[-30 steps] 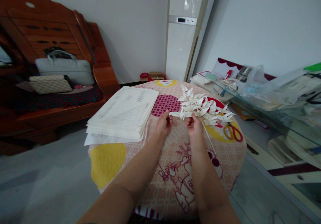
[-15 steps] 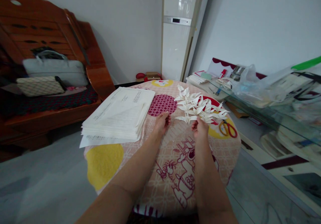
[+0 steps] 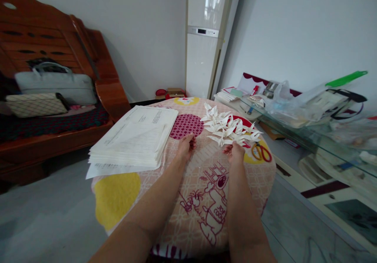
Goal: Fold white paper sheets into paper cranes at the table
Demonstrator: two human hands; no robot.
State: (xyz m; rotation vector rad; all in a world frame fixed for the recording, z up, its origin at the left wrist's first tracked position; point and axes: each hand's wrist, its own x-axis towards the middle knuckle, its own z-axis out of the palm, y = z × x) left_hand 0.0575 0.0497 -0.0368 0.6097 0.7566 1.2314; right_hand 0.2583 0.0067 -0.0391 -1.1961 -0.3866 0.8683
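Both of my hands rest over the patterned tablecloth (image 3: pixel 173 200) on a small round table. My left hand (image 3: pixel 186 145) is curled loosely closed, right of the paper stack, and nothing shows in its fingers. My right hand (image 3: pixel 235 152) is also curled closed, just at the near edge of a cluster of white folded paper cranes (image 3: pixel 225 128). No object is visible in it. Several cranes lie close together, their pointed wings overlapping. To their right is a pair of scissors (image 3: pixel 261 152) with red and yellow handles. A thick stack of printed paper (image 3: pixel 132 137) lies on the left side.
On the right stands a glass-topped cabinet (image 3: pixel 312 135) holding plastic bags (image 3: pixel 290 106), papers and a green strip (image 3: pixel 347 78). A wooden bench (image 3: pixel 103 86) with a grey bag (image 3: pixel 57 83) is at left. A tall white air conditioner (image 3: pixel 202 59) stands behind the table.
The view has shifted slightly, so the scene sits a little lower and further left. My hands keep nearly the same places over the table, and the cranes and paper stack look unmoved.
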